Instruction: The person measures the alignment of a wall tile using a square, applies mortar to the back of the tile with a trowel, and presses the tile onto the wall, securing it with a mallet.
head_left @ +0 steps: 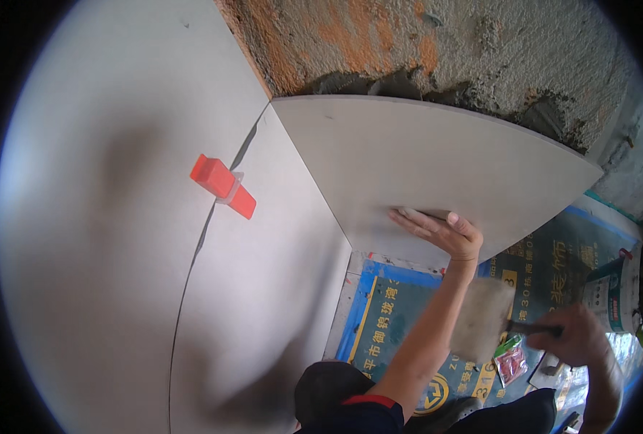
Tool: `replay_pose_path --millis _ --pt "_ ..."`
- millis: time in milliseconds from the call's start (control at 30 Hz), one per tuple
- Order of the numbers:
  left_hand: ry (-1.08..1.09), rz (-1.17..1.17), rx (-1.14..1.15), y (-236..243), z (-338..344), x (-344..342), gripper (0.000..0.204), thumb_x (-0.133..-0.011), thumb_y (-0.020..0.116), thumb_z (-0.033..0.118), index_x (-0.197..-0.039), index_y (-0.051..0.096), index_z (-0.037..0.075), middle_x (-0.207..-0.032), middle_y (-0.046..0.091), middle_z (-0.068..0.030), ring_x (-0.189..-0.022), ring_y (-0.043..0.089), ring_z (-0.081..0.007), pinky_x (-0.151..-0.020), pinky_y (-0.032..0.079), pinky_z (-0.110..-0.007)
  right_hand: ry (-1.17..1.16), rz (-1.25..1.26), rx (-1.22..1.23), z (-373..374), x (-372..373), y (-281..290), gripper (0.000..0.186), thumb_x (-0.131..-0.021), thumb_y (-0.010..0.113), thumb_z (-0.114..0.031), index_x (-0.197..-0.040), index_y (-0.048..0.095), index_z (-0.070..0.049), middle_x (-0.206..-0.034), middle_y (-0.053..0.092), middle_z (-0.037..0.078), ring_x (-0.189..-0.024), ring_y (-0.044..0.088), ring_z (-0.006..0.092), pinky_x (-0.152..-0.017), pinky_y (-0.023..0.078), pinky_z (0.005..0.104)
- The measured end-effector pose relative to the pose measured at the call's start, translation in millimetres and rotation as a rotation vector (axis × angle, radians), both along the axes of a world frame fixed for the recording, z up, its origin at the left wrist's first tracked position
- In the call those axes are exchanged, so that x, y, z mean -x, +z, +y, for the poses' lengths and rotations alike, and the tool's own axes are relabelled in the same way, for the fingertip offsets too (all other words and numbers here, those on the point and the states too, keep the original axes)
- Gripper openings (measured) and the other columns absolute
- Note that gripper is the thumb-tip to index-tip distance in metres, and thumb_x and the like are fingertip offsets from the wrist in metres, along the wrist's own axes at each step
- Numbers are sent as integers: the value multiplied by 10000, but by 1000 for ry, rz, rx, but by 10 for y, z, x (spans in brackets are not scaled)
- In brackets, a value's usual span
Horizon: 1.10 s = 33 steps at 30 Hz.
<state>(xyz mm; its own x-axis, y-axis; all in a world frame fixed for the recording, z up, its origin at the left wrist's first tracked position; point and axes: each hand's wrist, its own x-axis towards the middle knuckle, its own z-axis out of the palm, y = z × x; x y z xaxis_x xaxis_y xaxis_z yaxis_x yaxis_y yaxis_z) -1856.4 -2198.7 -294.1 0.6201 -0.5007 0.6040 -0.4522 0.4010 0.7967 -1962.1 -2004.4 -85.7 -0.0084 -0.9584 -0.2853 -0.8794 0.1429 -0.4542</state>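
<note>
My left hand lies flat, fingers outstretched, against the face of a large light wall tile. In my right hand is the dark handle of a mallet with a pale, blocky head, slightly blurred. The mallet head is beside my left forearm, apart from the tile. Grey mortar shows behind the tile's upper edge. To the left, a red levelling wedge sits through a clear clip across the seam between other wall tiles.
Rough, bare wall rises above the tile. A printed green protective sheet edged with blue tape covers the floor. A bucket stands at the right, and a small red plastic packet lies below the mallet.
</note>
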Motion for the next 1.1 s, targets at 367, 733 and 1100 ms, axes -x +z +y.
replay_pose_path --millis 367,733,1100 --pt "-11 27 15 132 32 158 766 -986 265 460 -1474 26 -81 -1516 -13 -339 -1409 19 -506 -1110 120 -590 46 3 -82 -90 445 146 181 -763 729 -239 -798 702 -63 -666 652 106 -596 652 225 -583 505 351" --pt "-34 86 34 44 24 345 745 -990 257 427 -1467 29 -99 -1519 16 -336 -1416 14 -492 -1124 75 -579 122 333 -203 -254 804 416 386 -771 724 -481 -941 733 -135 -846 689 109 -827 666 270 -729 497 371" --pt "11 59 -80 92 75 243 729 -998 227 395 -1434 6 -147 -1485 21 -386 -1391 75 -516 -1125 104 -568 417 52 -339 -477 968 406 401 -876 612 -434 -871 696 -41 -774 667 142 -709 638 259 -665 477 387"
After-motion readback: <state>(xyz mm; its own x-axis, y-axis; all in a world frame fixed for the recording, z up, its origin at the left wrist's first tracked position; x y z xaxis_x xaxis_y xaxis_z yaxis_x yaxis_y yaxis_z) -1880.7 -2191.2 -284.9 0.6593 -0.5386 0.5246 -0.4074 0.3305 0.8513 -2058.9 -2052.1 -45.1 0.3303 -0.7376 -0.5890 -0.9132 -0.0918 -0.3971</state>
